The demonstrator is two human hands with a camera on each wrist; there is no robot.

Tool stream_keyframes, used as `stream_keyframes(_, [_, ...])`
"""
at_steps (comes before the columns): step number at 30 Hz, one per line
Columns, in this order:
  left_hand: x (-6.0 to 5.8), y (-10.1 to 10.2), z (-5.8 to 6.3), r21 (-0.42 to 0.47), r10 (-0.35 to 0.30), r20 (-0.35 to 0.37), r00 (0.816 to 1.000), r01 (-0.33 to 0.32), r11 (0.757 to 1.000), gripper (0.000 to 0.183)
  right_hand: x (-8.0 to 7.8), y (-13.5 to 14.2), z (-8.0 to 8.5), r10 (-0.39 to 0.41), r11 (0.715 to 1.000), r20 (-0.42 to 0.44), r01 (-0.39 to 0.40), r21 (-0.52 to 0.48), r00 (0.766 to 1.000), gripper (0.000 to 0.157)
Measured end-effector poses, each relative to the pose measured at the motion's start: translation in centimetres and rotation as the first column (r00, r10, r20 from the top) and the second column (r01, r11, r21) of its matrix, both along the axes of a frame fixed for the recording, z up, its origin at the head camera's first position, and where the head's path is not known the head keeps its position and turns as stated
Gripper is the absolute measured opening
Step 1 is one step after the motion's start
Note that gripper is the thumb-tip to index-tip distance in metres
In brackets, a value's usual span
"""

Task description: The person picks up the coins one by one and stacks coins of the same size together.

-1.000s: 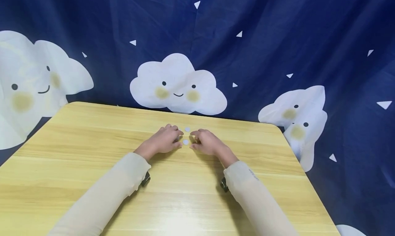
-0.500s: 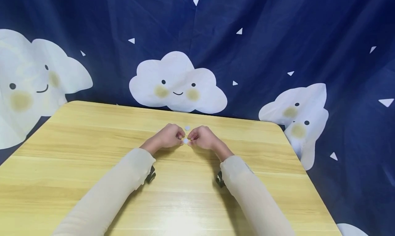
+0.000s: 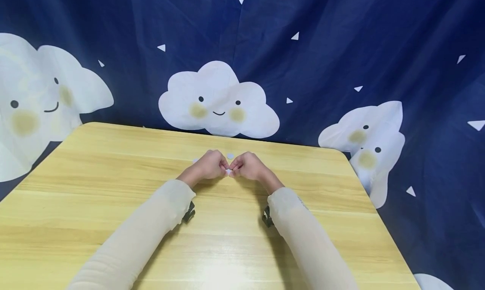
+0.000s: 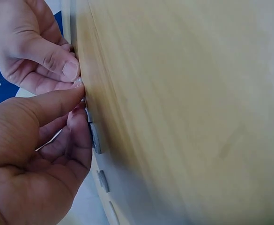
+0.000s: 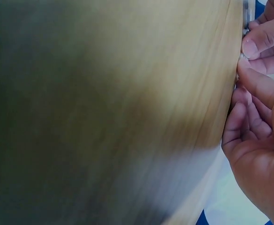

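Observation:
In the head view my left hand (image 3: 209, 164) and right hand (image 3: 248, 165) meet over the table with fingers curled. A small pale round disc, coin-like (image 3: 228, 171), is pinched between the thumbs and fingers of both. The left wrist view shows the tips of my left hand (image 4: 43, 140) and right hand (image 4: 33, 51) touching around the disc (image 4: 79, 82), whose face is mostly hidden. Seen from the right wrist, my right hand (image 5: 254, 140) is below and my left hand (image 5: 270, 40) above, fingertips together.
Another pale disc (image 3: 230, 156) lies just behind the hands, and one more (image 3: 195, 160) peeks out left of the left hand. Several flat grey discs (image 4: 96, 138) lie on the wooden table (image 3: 159, 239). A blue cloud-print curtain (image 3: 295, 71) hangs beyond the far edge.
Both hands have moved inward, from apart on either side of the near disc to meeting at it. Their fingers have curled and closed on the disc. The disc behind has stayed put.

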State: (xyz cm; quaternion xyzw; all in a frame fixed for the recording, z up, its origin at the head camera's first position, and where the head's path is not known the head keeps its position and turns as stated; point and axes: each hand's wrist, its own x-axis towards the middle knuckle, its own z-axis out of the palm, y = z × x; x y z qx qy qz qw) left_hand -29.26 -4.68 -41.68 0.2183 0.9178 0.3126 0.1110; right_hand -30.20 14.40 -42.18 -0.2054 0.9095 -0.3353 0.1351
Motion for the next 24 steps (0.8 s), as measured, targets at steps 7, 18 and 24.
stream_keyframes(7, [0.18, 0.4, 0.36, -0.018, 0.039, 0.01, 0.999, -0.039, 0.999, 0.005, 0.05, 0.21, 0.04, -0.019, 0.999, 0.036, 0.02, -0.033, 0.999, 0.011])
stream_keyframes(18, [0.61, 0.31, 0.33, -0.011, 0.04, 0.035, 0.999, -0.039, 0.999, 0.004, 0.41, 0.21, -0.04, -0.015, 0.999, 0.039, 0.017, -0.039, 0.999, 0.01])
stream_keyframes(24, [0.73, 0.17, 0.31, -0.017, 0.025, 0.045, 0.999, -0.024, 1.0, 0.005, 0.8, 0.21, -0.13, -0.007, 1.0, 0.016, 0.007, -0.03, 1.0, 0.008])
